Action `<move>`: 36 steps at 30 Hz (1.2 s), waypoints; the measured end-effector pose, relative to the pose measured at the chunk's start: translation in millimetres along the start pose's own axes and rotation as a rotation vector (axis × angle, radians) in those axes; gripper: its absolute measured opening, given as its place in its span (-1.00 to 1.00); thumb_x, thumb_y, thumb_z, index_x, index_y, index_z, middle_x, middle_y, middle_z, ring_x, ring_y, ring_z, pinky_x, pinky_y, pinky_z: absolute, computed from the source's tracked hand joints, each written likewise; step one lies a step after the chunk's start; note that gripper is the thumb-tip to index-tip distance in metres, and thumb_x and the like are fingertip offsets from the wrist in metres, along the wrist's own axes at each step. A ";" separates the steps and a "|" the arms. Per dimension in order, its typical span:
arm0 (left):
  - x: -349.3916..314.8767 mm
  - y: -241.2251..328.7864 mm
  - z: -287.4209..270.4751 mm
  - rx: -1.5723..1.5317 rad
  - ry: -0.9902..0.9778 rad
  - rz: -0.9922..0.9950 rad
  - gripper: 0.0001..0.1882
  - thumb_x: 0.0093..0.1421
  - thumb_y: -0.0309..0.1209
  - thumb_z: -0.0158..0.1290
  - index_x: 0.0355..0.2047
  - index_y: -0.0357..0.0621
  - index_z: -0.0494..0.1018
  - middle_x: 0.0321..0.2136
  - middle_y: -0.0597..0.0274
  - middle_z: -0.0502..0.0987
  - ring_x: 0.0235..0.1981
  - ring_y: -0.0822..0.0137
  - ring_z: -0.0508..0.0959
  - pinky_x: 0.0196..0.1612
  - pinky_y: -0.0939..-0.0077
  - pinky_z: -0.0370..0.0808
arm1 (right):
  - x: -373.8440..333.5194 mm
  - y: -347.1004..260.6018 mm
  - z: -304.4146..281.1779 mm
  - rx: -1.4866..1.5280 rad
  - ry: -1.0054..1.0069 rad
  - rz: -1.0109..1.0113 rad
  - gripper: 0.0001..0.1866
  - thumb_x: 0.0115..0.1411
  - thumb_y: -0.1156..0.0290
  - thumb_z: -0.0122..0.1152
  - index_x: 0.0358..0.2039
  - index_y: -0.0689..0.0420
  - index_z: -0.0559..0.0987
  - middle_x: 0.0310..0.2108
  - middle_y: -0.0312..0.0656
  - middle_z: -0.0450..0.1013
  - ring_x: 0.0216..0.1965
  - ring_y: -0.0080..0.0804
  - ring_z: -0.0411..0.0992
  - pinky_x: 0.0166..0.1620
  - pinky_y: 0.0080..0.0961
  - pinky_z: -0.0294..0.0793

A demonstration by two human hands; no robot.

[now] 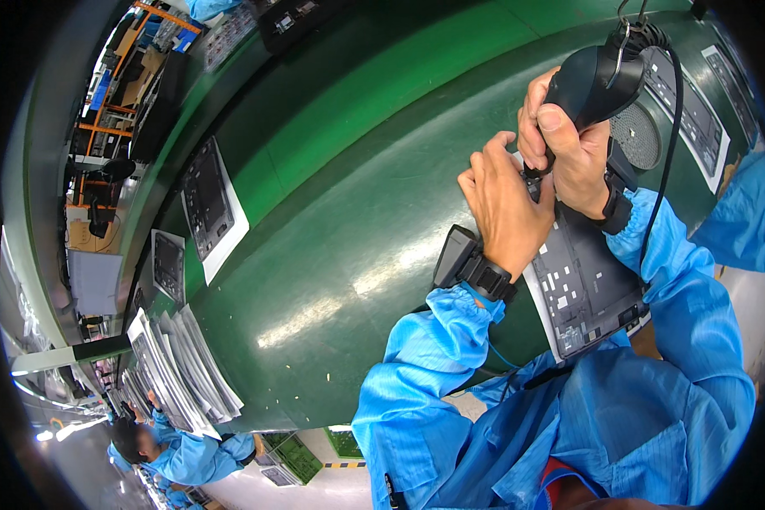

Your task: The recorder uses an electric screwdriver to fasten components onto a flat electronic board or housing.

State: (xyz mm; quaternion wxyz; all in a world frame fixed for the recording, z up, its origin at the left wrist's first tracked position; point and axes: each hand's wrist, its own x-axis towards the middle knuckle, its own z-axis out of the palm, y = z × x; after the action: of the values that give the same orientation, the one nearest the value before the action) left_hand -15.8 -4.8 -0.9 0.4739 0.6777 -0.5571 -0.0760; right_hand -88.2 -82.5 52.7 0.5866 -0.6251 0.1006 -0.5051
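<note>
We see the R hand clenched round a black powered screwdriver, long axis upright, tip down btw both hands. The L hand lies just beside the tip, fingers curled at it; whether it pinches anything we cannot tell. Below: grey panel on a white tray, near edge of the green bench. Tip is nearest the panel's far end.

A small dark rectangular screen is worn on a black band at the left wrist, tilted on edge above the blue cuff. Small white rectangular labels are scattered over the grey panel lying at the green table's near edge. No packages or signs can be made out.
</note>
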 end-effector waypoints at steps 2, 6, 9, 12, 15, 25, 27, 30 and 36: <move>0.2 -0.4 -0.2 -0.013 -0.014 -0.015 -0.26 -0.04 -0.46 0.34 0.15 -0.26 0.29 -0.28 0.16 0.42 -0.15 0.14 0.41 -0.05 0.23 0.19 | 0.7 0.6 0.4 0.016 0.013 -0.008 -0.69 0.42 0.20 0.12 -0.18 0.21 0.37 -0.64 -0.31 0.29 -0.67 -0.65 0.20 -0.58 -0.65 0.25; 0.6 -0.1 -1.4 0.001 -0.011 -0.007 -0.26 -0.05 -0.46 0.34 0.15 -0.25 0.28 -0.28 0.16 0.42 -0.15 0.15 0.41 -0.05 0.23 0.19 | -0.1 2.6 -0.7 -0.003 -0.003 -0.028 -0.71 0.42 0.21 0.11 -0.18 0.21 0.38 -0.64 -0.31 0.29 -0.67 -0.66 0.20 -0.57 -0.66 0.25; 0.6 1.6 -3.7 -0.004 -0.016 -0.006 -0.25 -0.05 -0.46 0.35 0.16 -0.25 0.28 -0.27 0.18 0.41 -0.15 0.16 0.41 -0.05 0.23 0.19 | 0.5 -0.3 1.3 0.058 0.011 -0.017 -0.71 0.42 0.21 0.12 -0.18 0.21 0.38 -0.64 -0.31 0.30 -0.66 -0.66 0.21 -0.57 -0.66 0.25; 0.9 1.3 -4.8 0.025 -0.028 0.008 -0.24 -0.05 -0.45 0.35 0.16 -0.23 0.27 -0.22 0.14 0.40 -0.12 0.12 0.39 -0.04 0.22 0.19 | 3.7 -7.0 2.8 0.132 0.026 0.025 -0.77 0.41 0.33 0.16 -0.17 0.27 0.47 -0.60 -0.38 0.33 -0.63 -0.70 0.23 -0.52 -0.64 0.27; 1.4 -4.0 -11.3 -0.104 -0.044 -0.013 -0.26 -0.04 -0.35 0.38 0.14 -0.18 0.31 -0.12 0.06 0.43 -0.02 0.05 0.39 0.06 0.15 0.26 | 9.4 -23.4 -19.7 0.033 0.103 -0.092 -0.70 0.44 0.30 0.11 -0.01 0.29 0.44 -0.54 -0.34 0.38 -0.54 -0.67 0.31 -0.42 -0.65 0.34; 6.2 -27.9 -48.5 0.276 -0.161 0.184 -0.87 0.20 -0.49 0.16 -0.28 -0.23 0.47 -0.22 -0.04 0.42 -0.13 -0.08 0.43 -0.08 0.08 0.36 | -109.1 -104.7 -120.4 -1.358 -0.239 0.364 -0.66 0.18 0.34 0.29 -0.11 0.16 0.40 -0.62 0.09 0.47 -0.49 0.21 0.53 -0.38 -0.01 0.48; 7.9 -17.9 -48.5 0.178 -0.174 -0.108 -0.87 0.31 -0.47 0.06 -0.22 -0.29 0.41 -0.21 -0.13 0.43 -0.14 -0.16 0.47 -0.09 0.05 0.40 | -108.0 -88.4 -108.9 -1.190 -0.174 0.454 -0.63 0.15 0.35 0.31 -0.10 0.17 0.39 -0.61 0.14 0.46 -0.48 0.22 0.52 -0.38 0.02 0.47; 34.4 -27.1 -60.5 -0.320 -0.111 -0.387 -0.74 0.39 -0.42 0.05 -0.02 -0.29 0.31 -0.10 -0.03 0.49 -0.07 0.12 0.54 0.00 0.26 0.46 | -93.0 -45.3 -93.4 -1.125 -0.127 0.294 -0.63 0.17 0.35 0.31 -0.11 0.20 0.39 -0.62 0.12 0.47 -0.50 0.19 0.53 -0.37 0.03 0.47; 42.4 -71.4 -100.9 -0.425 -0.099 -0.375 -0.49 0.24 -0.60 0.19 0.13 -0.24 0.22 -0.01 0.15 0.42 -0.04 0.35 0.47 0.03 0.40 0.47 | -87.8 -87.7 -134.8 -1.099 0.246 0.158 -0.75 0.12 0.36 0.33 -0.23 0.13 0.50 -0.63 -0.09 0.49 -0.57 -0.05 0.53 -0.44 -0.17 0.49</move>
State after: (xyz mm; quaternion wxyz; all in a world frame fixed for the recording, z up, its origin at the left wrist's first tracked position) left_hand 112.2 11.5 19.7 0.5550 0.6501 -0.4161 -0.3104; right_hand -271.4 -79.0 54.1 0.1951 -0.7654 0.4626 -0.4025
